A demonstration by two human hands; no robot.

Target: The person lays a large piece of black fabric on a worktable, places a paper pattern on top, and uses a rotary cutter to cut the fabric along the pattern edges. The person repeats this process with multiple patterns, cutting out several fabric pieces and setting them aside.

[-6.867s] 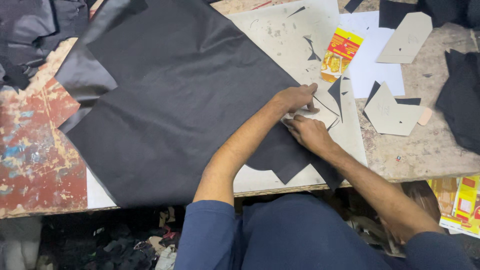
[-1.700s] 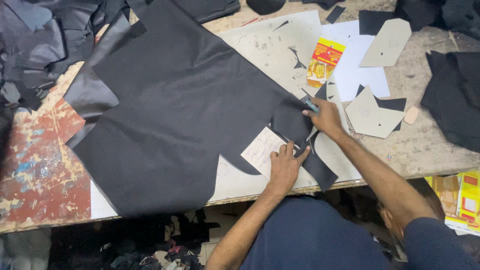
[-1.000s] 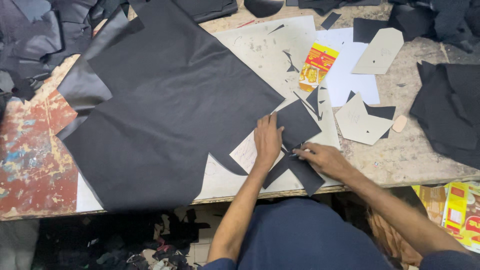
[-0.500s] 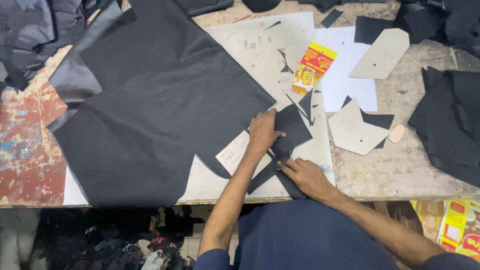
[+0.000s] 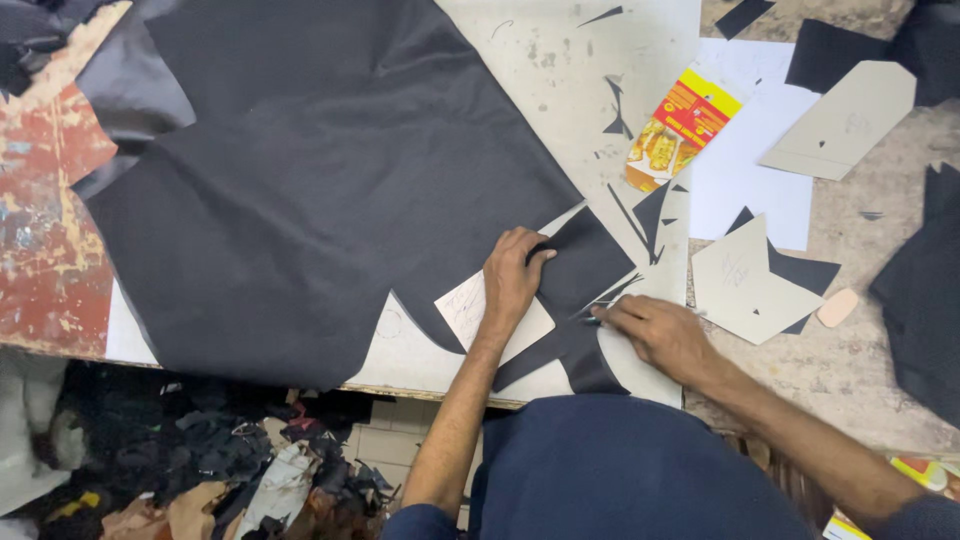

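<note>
A large black sheet of material [image 5: 330, 170] lies spread over a white cutting board [image 5: 590, 70]. My left hand [image 5: 510, 280] presses flat on a cardboard pattern piece [image 5: 470, 305] that lies over the sheet's lower right tongue [image 5: 585, 265]. My right hand [image 5: 655, 330] is closed on a thin knife or pen [image 5: 592, 319] whose tip touches the black material beside the pattern's edge. The tool's tip is too small to make out clearly.
Two other cardboard patterns [image 5: 745, 285] [image 5: 845, 120] lie to the right, one on cut black pieces. A yellow and red packet [image 5: 680, 130], white paper [image 5: 750, 180] and black offcuts [image 5: 920, 290] are near. Scraps pile on the floor [image 5: 250, 460] below the table edge.
My left hand has stayed pressed on the pattern. My right hand has moved up from the table edge towards the pattern's right side with the tool.
</note>
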